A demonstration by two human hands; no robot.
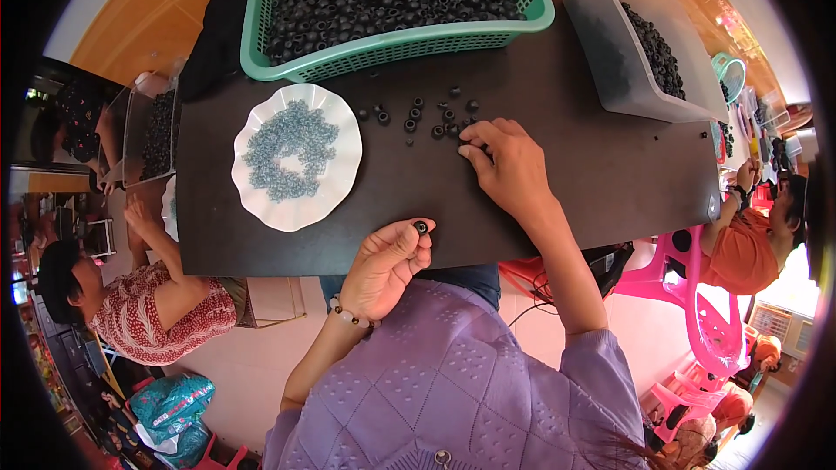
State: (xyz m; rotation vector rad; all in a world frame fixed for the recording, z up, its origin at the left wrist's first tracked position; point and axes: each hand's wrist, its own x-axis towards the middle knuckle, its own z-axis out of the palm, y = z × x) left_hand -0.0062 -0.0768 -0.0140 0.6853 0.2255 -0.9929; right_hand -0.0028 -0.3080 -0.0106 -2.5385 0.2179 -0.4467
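— Hands first: our left hand (387, 263) sat low at the centre of the frame, fingers pinched together on a small black ring (421, 227) at the near edge of the dark table (566, 130).

— And our right hand (508, 165)?

— Its fingertips pressed down among the loose black rings (416, 113) scattered mid-frame; we couldn't tell whether they gripped one.

— Around them?

— We saw a white scalloped plate (335, 196) of blue-grey bits to the left, and a green basket (392, 48) of rings above.
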